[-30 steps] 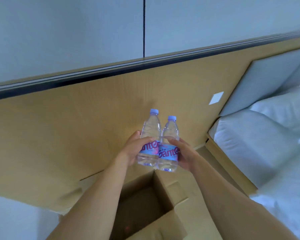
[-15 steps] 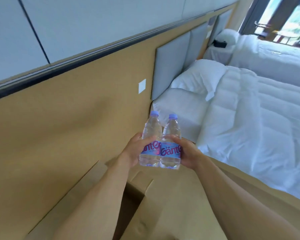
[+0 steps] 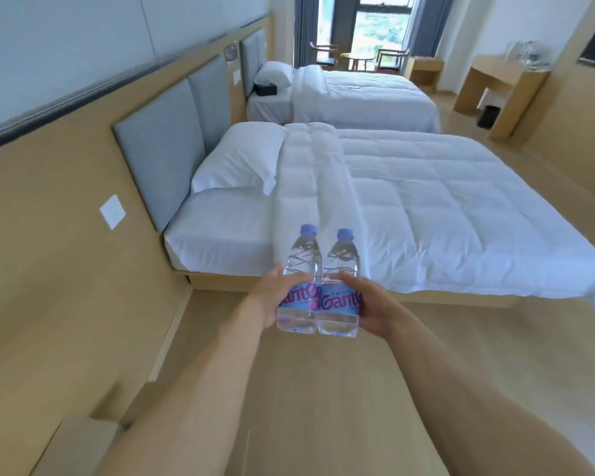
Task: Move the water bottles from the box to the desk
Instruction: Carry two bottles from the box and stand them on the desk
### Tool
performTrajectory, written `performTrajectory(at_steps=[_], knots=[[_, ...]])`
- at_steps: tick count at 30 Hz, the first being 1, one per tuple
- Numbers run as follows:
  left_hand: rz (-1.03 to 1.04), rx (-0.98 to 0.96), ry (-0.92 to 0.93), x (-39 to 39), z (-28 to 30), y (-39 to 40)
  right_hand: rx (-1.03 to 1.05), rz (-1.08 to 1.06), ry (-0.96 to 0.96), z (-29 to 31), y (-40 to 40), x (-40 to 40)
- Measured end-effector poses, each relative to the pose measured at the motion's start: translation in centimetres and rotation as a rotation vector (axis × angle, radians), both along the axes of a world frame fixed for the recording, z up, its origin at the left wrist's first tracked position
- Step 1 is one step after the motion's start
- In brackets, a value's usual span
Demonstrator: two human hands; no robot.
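We hold two water bottles upright and pressed side by side, just below the middle of the view, out in front of us above the wooden floor point(image 3: 323, 389). Our left hand point(image 3: 267, 297) wraps the left bottle point(image 3: 301, 286) from its outer side, the thumb curled across the top edge of its label; our right hand point(image 3: 375, 305) grips the right bottle point(image 3: 340, 290) the same way from the other side, thumb lying over the label's upper rim, fingers out of sight behind. Each bottle is small and clear, full of water nearly to the neck, with moulded swirling ribs on the shoulder, a pale violet-blue screw cap and a light blue label band carrying large magenta lettering. The two touch along their whole height, bases level. At 7 o'clock, at the lower left edge, the flaps of the cardboard box point(image 3: 83, 444) show beside our left forearm, well below the bottles. At 12 to 2 o'clock from the bottles lies a bed point(image 3: 443, 207) with a white quilt and a pillow point(image 3: 241, 159), its grey padded headboard point(image 3: 165, 146) against the wall at 10 o'clock. A second bed point(image 3: 364, 94) stands farther off at 12 o'clock, before a window point(image 3: 375, 25). At 1 o'clock, far across the room, stands the wooden desk point(image 3: 495, 84), well apart from the bottles; blurred items sit on its top and a dark bin point(image 3: 488, 116) stands under it.
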State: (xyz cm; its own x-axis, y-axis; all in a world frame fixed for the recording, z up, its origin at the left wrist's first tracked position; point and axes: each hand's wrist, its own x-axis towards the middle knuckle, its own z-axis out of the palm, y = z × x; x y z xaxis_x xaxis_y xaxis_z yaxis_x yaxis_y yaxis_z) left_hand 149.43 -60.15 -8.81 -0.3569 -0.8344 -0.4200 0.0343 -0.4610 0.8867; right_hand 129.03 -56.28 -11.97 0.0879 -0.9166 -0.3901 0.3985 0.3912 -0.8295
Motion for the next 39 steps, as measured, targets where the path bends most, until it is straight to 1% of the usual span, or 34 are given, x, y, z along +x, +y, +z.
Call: performTrajectory(at_steps=[6, 15, 20, 25, 29, 34, 39], knots=[[-0.117, -0.011, -0.051, -12.6, 0.1, 1.5, 0.002, -0.120, -0.052, 0.1, 4.7, -11.7], [-0.383, -0.017, -0.050, -31.6, -0.2, 5.0, -0.002, -0.360, 0.009, -0.2, 13.4, -28.2], [-0.552, 0.003, -0.090, -41.3, -0.3, 8.0, 0.020, -0.553, 0.029, -0.4, 19.3, -35.8], [-0.744, -0.009, -0.131, -49.2, -0.6, 11.4, 0.145, -0.748, 0.088, 0.1, 24.8, -41.3], [-0.881, -0.020, -0.115, -54.5, -1.0, 13.4, 0.228, -0.866, 0.137, 0.1, 28.4, -44.6], [-1.044, -0.031, -0.126, -60.9, -2.3, 14.2, 0.243, -0.985, 0.127, -0.4, 30.9, -48.4], [-1.173, -0.021, -0.150, -68.0, -2.8, 13.2, 0.227, -1.072, 0.101, -1.1, 30.6, -53.2]])
